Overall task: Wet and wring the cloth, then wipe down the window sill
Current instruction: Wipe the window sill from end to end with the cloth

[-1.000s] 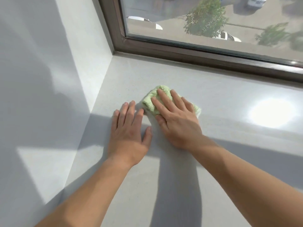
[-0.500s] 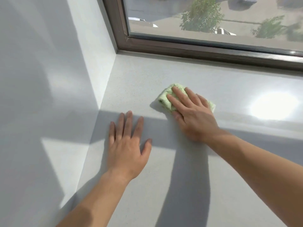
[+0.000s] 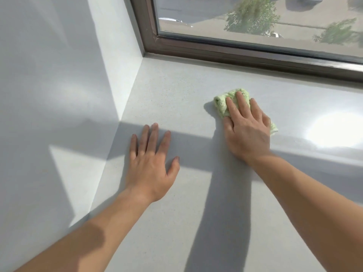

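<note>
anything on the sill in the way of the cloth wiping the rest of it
Nothing visible does. The right hand presses the green cloth flat on the window sill; only the left hand rests on the sill to the cloth's left, apart from it.

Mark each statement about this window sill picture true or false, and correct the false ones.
1. The right hand presses flat on the green cloth. True.
2. The left hand grips the cloth as well. False: it rests flat on the bare window sill, apart from the cloth.
3. The cloth touches the window frame. False: sill shows between them.
4. Trees show through the glass. True.
</note>
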A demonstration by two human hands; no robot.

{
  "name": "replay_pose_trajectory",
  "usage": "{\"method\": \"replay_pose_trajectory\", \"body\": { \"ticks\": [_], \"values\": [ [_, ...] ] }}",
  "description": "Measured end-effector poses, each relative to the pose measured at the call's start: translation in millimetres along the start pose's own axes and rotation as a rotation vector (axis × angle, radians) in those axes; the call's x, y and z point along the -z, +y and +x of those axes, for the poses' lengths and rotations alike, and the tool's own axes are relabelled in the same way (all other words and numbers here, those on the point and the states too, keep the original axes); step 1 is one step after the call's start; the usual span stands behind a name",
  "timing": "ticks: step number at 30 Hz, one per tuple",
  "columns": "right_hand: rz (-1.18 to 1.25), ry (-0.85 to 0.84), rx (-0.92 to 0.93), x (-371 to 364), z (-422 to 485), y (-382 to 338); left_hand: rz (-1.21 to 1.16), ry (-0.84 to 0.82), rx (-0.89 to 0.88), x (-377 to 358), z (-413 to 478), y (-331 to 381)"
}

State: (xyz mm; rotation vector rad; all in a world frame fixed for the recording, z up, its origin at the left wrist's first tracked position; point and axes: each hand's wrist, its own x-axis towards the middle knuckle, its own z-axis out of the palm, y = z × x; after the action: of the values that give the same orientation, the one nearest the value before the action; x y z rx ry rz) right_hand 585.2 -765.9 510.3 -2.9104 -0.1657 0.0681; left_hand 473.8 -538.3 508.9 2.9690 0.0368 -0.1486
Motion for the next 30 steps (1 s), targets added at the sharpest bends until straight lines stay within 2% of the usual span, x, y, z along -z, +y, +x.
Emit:
{"method": "replay_pose_trajectory", "body": {
  "ticks": [1,3,6,8,10,13,14,15,17,20,22,25,26,28,30],
  "values": [
    [0.026,0.006,-0.076,0.5,2.7,-4.0,0.002,-0.002,0.002,1.0,0.5,-0.9],
    [0.017,-0.014,-0.056,-3.9,-10.1,-29.5,-0.027,0.016,-0.004,2.2,1.9,-3.5],
    [-0.024,-0.07,0.255,-14.4,-67.4,-60.5,-0.219,0.104,0.003,5.0,-2.5,-4.6],
    [-0.018,-0.13,0.401,-9.6,-84.5,-54.6,-0.262,0.156,0.027,7.1,-14.4,-4.5],
    [-0.026,-0.151,0.346,-2.4,-61.4,-31.7,-0.212,0.165,0.046,6.7,-33.7,-4.3],
    [0.009,-0.128,-0.078,4.1,-26.8,-17.8,-0.154,0.107,0.1,-0.6,-66.3,-12.9],
    [0.019,-0.096,-0.135,2.2,-32.1,-26.8,-0.128,0.074,0.1,-3.6,-75.0,-15.9],
    [0.021,-0.058,-0.111,-4.1,-46.5,-41.7,-0.1,0.057,0.09,-5.7,-80.7,-18.8],
    [0.028,-0.034,0.112,-18.4,-91.9,-72.6,-0.07,0.058,0.068,-7.2,-84.5,-21.9],
    [-0.002,-0.106,0.423,-25.1,-137.1,-73.0,-0.036,0.043,0.067,-8.7,-88.6,-21.6],
    [-0.023,-0.106,0.395,-19.5,-120.4,-45.0,-0.028,0.024,0.069,-10.7,-93.8,-20.1],
    [0.024,-0.076,0.005,-10.6,-88.2,-15.1,-0.036,0.016,0.069,-13.6,-97.0,-17.0],
    [0.033,-0.057,-0.069,-11.1,-89.7,-20.6,-0.044,0.015,0.067,-14.2,-97.5,-16.3],
    [-0.001,-0.041,-0.021,-22.2,-117.3,-47.6,-0.075,0.028,0.051,-16.0,-98.9,-15.9],
    [-0.014,-0.052,0.2,-32.6,-158.8,-70.2,-0.134,0.057,0.029,-17.4,-99.8,-15.7]
  ]
}}
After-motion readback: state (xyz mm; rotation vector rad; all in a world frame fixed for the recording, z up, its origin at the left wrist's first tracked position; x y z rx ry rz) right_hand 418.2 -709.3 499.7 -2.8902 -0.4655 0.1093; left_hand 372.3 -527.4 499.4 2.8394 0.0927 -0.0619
